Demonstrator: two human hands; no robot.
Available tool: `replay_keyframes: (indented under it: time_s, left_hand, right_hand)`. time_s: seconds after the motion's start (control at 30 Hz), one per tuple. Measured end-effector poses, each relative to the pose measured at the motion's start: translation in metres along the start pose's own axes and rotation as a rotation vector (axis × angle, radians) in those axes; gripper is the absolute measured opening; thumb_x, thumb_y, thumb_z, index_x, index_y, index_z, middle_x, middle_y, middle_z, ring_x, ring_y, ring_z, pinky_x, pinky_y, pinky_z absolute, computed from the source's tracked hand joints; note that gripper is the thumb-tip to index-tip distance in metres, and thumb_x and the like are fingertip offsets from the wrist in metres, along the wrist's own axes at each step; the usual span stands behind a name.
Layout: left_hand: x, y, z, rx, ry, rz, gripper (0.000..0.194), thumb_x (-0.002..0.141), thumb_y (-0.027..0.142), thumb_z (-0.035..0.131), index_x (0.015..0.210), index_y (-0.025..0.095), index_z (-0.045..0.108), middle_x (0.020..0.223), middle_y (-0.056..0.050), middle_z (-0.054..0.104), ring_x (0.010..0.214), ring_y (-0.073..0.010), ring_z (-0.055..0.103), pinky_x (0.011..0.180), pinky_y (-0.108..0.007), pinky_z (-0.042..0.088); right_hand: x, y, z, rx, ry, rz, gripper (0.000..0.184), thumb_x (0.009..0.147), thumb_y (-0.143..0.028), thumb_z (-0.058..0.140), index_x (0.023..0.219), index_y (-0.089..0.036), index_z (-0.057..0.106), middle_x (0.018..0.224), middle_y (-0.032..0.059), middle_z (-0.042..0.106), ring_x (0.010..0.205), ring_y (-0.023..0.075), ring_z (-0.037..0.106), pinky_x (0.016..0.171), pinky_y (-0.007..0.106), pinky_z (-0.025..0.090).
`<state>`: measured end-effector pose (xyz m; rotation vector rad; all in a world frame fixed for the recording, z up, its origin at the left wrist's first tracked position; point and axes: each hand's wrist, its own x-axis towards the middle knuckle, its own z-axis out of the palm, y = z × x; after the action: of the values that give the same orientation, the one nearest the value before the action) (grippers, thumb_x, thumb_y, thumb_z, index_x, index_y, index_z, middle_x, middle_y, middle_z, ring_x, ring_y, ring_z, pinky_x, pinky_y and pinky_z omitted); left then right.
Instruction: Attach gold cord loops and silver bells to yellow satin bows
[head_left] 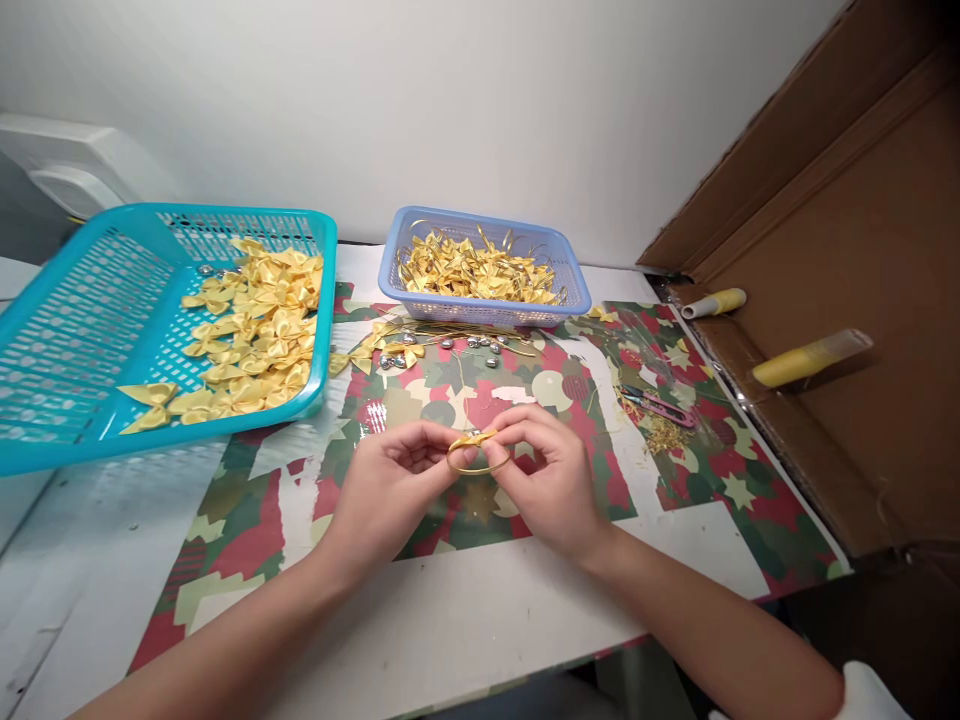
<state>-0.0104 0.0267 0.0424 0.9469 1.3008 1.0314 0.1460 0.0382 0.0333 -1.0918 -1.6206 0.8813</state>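
Both hands meet over the middle of the table, pinching one yellow ribbon bow with a looped gold cord hanging from it. My left hand is closed on the bow's left side. From the right, my right hand grips the same bow between thumb and fingers. Just beyond them lie several small silver bells, some gold cords and a few loose yellow bows. The fingertips partly hide the bow, so its knot is hard to make out.
A turquoise basket of yellow bows stands at left. At the back, a lavender basket holds bows with gold loops. Small pink-handled snips lie right, beside yellow scraps. Two yellow-wrapped tubes project near the cardboard wall.
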Motion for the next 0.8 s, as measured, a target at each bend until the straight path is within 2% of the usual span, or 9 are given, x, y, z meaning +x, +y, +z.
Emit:
replay_keyframes:
  time_s: [0.07,0.2,0.3,0.4,0.43,0.53,0.63,0.73,0.8]
  left_hand:
    - [0.000,-0.001,0.001,0.004,0.009,0.009,0.020,0.058,0.026,0.085,0.070,0.017,0.073,0.064,0.000,0.070,0.060,-0.0120,0.059,0.055,-0.018,0.047]
    - [-0.001,-0.001,0.002,0.013,0.032,0.014,0.020,0.059,0.028,0.084,0.070,0.016,0.072,0.063,-0.001,0.069,0.059,-0.0127,0.059,0.053,-0.020,0.046]
    - [0.000,-0.001,0.001,0.008,0.045,0.011,0.021,0.061,0.030,0.083,0.068,0.015,0.070,0.062,-0.001,0.069,0.058,-0.0132,0.060,0.052,-0.020,0.046]
    - [0.000,-0.003,-0.001,0.013,0.037,0.006,0.021,0.064,0.032,0.080,0.067,0.015,0.068,0.059,0.000,0.066,0.055,-0.0125,0.059,0.050,-0.020,0.045]
    - [0.000,-0.004,-0.001,0.021,0.030,0.002,0.021,0.065,0.033,0.078,0.067,0.015,0.067,0.058,0.000,0.065,0.054,-0.0122,0.058,0.049,-0.020,0.045]
    - [-0.001,-0.006,-0.001,0.073,0.019,0.004,0.018,0.068,0.032,0.074,0.068,0.015,0.066,0.058,0.001,0.063,0.053,-0.0114,0.055,0.048,-0.020,0.043]
    - [-0.003,-0.009,-0.001,0.152,0.007,0.036,0.015,0.071,0.030,0.069,0.067,0.015,0.065,0.060,0.000,0.063,0.056,-0.0118,0.056,0.051,-0.020,0.044]
    - [-0.005,-0.010,0.000,0.215,-0.013,0.057,0.016,0.073,0.030,0.066,0.067,0.016,0.064,0.062,-0.001,0.063,0.057,-0.0130,0.056,0.052,-0.022,0.044]
    - [-0.005,-0.009,0.000,0.235,-0.020,0.064,0.016,0.074,0.030,0.065,0.067,0.016,0.065,0.062,-0.001,0.064,0.057,-0.0136,0.057,0.052,-0.022,0.045]
  right_hand:
    - [0.000,0.001,0.001,-0.028,-0.001,-0.027,0.011,0.081,-0.015,0.062,0.072,-0.019,0.065,0.083,0.0039,0.065,0.075,0.0138,0.062,0.044,0.020,0.043]
    - [-0.001,0.001,0.000,-0.133,0.088,-0.142,0.007,0.079,-0.015,0.064,0.076,-0.021,0.062,0.084,0.0032,0.064,0.080,0.0170,0.061,0.066,0.031,0.051]
    - [-0.006,-0.005,-0.003,-0.315,0.177,-0.331,0.015,0.074,-0.018,0.070,0.069,-0.023,0.057,0.075,0.0014,0.057,0.077,0.0185,0.054,0.070,0.035,0.045]
    - [-0.011,-0.011,-0.005,-0.503,0.130,-0.504,0.008,0.074,-0.023,0.070,0.071,-0.026,0.063,0.070,0.0022,0.054,0.074,0.0198,0.047,0.070,0.037,0.037]
    - [-0.011,-0.012,-0.004,-0.558,0.114,-0.508,0.005,0.074,-0.023,0.068,0.076,-0.027,0.067,0.073,0.0033,0.056,0.076,0.0209,0.046,0.071,0.039,0.035]
    - [-0.007,-0.013,-0.002,-0.694,0.090,-0.407,0.012,0.076,-0.020,0.063,0.084,-0.025,0.070,0.086,0.0060,0.061,0.087,0.0247,0.046,0.077,0.043,0.030]
    - [-0.003,-0.010,0.000,-0.731,0.011,-0.307,0.008,0.081,-0.022,0.061,0.079,-0.022,0.069,0.092,0.0062,0.062,0.090,0.0248,0.046,0.078,0.043,0.028]
    - [-0.001,-0.007,0.000,-0.689,-0.058,-0.237,0.014,0.084,-0.020,0.059,0.072,-0.021,0.066,0.090,0.0048,0.061,0.088,0.0224,0.046,0.077,0.041,0.029]
    - [-0.001,-0.006,0.001,-0.648,-0.055,-0.217,0.018,0.084,-0.018,0.059,0.066,-0.020,0.064,0.086,0.0038,0.060,0.086,0.0212,0.045,0.078,0.041,0.029]
